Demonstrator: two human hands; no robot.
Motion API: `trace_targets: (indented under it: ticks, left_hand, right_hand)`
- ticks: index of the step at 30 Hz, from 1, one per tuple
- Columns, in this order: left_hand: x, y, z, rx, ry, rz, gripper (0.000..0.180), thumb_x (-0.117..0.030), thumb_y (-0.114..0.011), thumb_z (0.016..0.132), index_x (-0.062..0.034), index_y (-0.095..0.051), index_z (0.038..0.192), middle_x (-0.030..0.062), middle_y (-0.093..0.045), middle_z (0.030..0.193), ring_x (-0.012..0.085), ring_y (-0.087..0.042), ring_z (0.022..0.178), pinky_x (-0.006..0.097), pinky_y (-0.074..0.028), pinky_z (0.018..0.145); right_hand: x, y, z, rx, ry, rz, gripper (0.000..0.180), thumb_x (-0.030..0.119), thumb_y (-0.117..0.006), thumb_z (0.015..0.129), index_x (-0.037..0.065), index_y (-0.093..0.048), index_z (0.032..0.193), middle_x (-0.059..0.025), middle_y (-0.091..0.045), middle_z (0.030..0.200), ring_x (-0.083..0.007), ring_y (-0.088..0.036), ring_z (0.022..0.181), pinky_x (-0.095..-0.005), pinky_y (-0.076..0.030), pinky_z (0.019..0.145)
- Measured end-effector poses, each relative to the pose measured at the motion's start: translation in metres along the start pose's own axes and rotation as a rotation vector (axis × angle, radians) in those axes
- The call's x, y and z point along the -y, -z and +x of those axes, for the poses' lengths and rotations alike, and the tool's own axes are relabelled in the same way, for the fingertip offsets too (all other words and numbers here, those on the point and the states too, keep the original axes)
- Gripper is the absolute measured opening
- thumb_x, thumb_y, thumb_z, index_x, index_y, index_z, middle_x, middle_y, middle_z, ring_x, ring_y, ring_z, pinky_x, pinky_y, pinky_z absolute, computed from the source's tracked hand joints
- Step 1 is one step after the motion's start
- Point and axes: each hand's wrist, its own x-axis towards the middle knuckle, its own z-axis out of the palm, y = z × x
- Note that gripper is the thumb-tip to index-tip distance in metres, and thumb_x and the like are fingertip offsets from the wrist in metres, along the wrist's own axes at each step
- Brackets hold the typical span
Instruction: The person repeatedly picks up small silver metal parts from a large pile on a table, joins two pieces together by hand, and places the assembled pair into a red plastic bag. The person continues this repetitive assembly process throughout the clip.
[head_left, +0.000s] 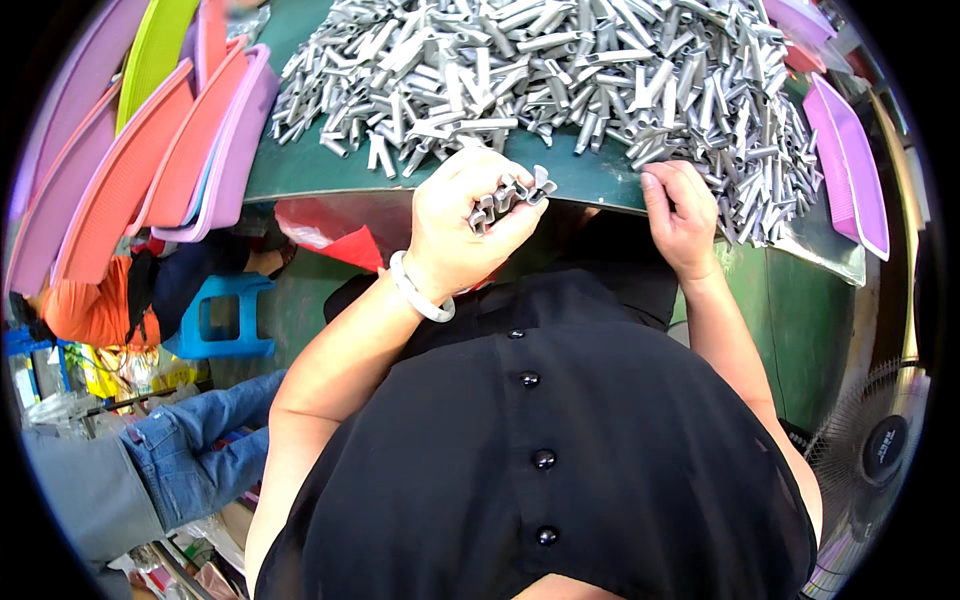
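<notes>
My left hand (pixel 455 215) is closed round a small bundle of grey channel-shaped pieces (pixel 510 198), their folded ends pointing up and right. It is held just in front of the table's near edge. On the right, my right hand (pixel 685 212) rests at that same edge with its fingers curled in and the thumb against them. Whatever lies inside those fingers, if anything, is hidden. Beyond both hands spreads a large heap of the same grey pieces (pixel 520 70), lying in all directions on the dark green table (pixel 310 170). Some of them lie right beside my right fingertips.
Pink, purple and lime plastic baskets (pixel 130 180) overlap at the left. A purple tray (pixel 850 165) stands at the right table edge. A black fan (pixel 885 450) is at the lower right, a blue stool (pixel 230 315) at the left. Another person in jeans (pixel 190 450) is behind it.
</notes>
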Motion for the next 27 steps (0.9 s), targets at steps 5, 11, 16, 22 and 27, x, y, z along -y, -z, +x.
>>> trace_targets:
  ticks: [5,11,16,22,27]
  left_hand:
    - [0.007,0.031,-0.026,-0.013,0.841,-0.559,0.01,-0.006,-0.067,0.079,-0.0038,-0.062,0.087,0.0001,-0.063,0.079,0.0083,-0.057,0.067,0.021,-0.045,0.064]
    - [0.068,0.048,-0.094,-0.134,1.354,-0.767,0.012,-0.013,-0.067,0.08,-0.0088,-0.063,0.091,0.0021,-0.064,0.084,0.0165,-0.062,0.082,0.041,-0.049,0.079]
    - [0.088,0.065,-0.102,0.048,1.381,-0.615,0.009,-0.018,-0.066,0.079,-0.013,-0.062,0.086,-0.0003,-0.062,0.081,0.0141,-0.058,0.075,0.037,-0.045,0.073]
    - [0.111,0.07,-0.11,0.322,1.258,-0.392,0.007,-0.009,-0.067,0.076,-0.0072,-0.061,0.078,0.0009,-0.06,0.067,0.0129,-0.056,0.06,0.03,-0.045,0.053]
    - [0.143,0.068,-0.13,0.567,1.037,0.055,0.02,-0.014,-0.071,0.067,-0.0011,-0.065,0.081,0.0113,-0.066,0.075,0.0203,-0.062,0.068,0.034,-0.05,0.066]
  right_hand:
    - [-0.008,-0.01,-0.009,-0.079,0.08,-0.094,0.008,0.002,-0.067,0.078,0.001,-0.063,0.086,-0.011,-0.061,0.079,-0.0279,-0.06,0.071,-0.034,-0.049,0.064]
    - [-0.005,-0.019,-0.011,-0.061,0.172,-0.231,0.014,0.003,-0.066,0.079,0.0,-0.062,0.092,-0.0128,-0.06,0.085,-0.0288,-0.058,0.075,-0.035,-0.048,0.067]
    - [-0.004,-0.021,-0.011,-0.011,0.193,-0.384,0.021,0.009,-0.066,0.079,0.0,-0.062,0.098,-0.0138,-0.059,0.089,-0.0302,-0.058,0.08,-0.0367,-0.048,0.071]
    - [-0.003,-0.019,-0.008,0.012,0.204,-0.458,0.024,0.009,-0.063,0.077,0.0,-0.06,0.099,-0.0134,-0.058,0.088,-0.0303,-0.056,0.077,-0.0371,-0.047,0.071]
    - [0.0,-0.017,-0.007,0.016,0.188,-0.467,0.024,0.011,-0.063,0.076,0.0,-0.06,0.098,-0.0125,-0.057,0.086,-0.0291,-0.056,0.077,-0.0362,-0.047,0.07]
